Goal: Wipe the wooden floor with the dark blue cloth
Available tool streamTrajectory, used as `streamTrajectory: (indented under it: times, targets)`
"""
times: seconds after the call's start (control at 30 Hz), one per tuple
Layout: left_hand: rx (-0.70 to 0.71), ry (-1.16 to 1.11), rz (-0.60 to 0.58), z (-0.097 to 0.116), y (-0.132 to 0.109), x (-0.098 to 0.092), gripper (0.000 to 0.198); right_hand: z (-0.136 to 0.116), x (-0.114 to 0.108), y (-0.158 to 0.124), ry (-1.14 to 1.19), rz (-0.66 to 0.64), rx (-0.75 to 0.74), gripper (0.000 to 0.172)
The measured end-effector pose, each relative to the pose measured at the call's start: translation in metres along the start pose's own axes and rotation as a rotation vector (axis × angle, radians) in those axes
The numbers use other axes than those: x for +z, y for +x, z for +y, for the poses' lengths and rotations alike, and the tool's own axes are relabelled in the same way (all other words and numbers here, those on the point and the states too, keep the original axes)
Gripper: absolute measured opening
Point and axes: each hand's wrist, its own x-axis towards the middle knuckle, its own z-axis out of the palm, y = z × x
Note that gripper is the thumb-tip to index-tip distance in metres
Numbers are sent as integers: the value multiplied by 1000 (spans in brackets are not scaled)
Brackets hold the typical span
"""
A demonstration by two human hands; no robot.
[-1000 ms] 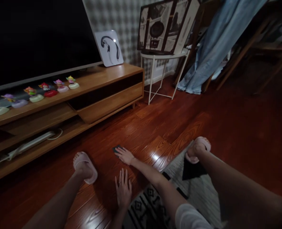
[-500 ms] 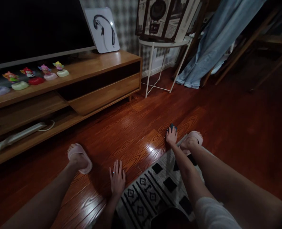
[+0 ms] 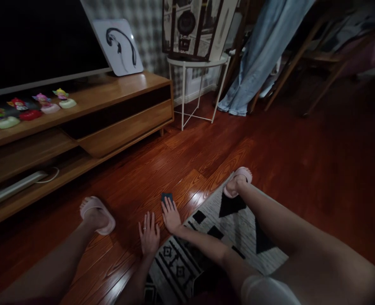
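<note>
My right hand (image 3: pixel 171 215) presses a small dark blue-green cloth (image 3: pixel 166 197) against the wooden floor. Its fingers lie over the cloth, which sticks out past the fingertips. Just to the left, my left hand (image 3: pixel 150 235) rests palm down on the floor, fingers spread and holding nothing; a ring shows on one finger. The two hands are close together but apart. Beneath the right forearm runs the edge of a grey and black patterned rug (image 3: pixel 203 231).
My feet in pink slippers (image 3: pixel 101 214) stand on either side. A wooden TV cabinet (image 3: pixel 127 140) with several small figurines stands at the left. Beyond it are a white side table (image 3: pixel 183 97) bearing a patterned box (image 3: pixel 190 31), hanging jeans (image 3: pixel 260 63) and a wooden chair (image 3: pixel 321 55).
My right hand has slid left with the cloth, from beside the right slipper to near the left hand. The left hand stays on the floor. The view has turned slightly right.
</note>
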Motion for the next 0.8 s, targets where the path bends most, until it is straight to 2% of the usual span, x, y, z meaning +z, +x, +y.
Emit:
streamTrajectory:
  times: [0.07, 0.13, 0.2, 0.3, 0.4, 0.47, 0.57, 0.7, 0.77, 0.8]
  targets:
    - [-1, -1, -3, 0, 1, 0, 59, 4, -3, 2, 14, -10, -68, 58]
    - [-2, 2, -4, 0, 1, 0, 58, 29, -17, 11, 14, -37, -34, 55]
    - [-4, 10, -1, 0, 1, -1, 57, 67, -36, 23, -3, -38, 136, 54]
    - [1, 19, 0, 1, 2, -3, 55, 126, -63, 34, -46, 29, 457, 57]
    - [-4, 19, -7, 2, 2, -6, 55, 155, -75, 31, -79, 90, 664, 60]
    - [-13, 13, -8, 3, 2, -6, 55, 148, -73, 24, -92, 109, 757, 62]
    - [-15, -3, -5, 3, 2, -6, 56, 104, -53, 15, -100, 108, 833, 66]
    - [-14, -15, -9, 2, 2, -4, 57, 22, -15, 6, -67, 69, 748, 69]
    - [-13, -17, -11, 2, 2, -3, 58, -4, -3, 3, -32, 31, 673, 71]
    - [-13, -17, -10, 2, 2, -3, 58, -10, -1, 3, -14, 11, 646, 72]
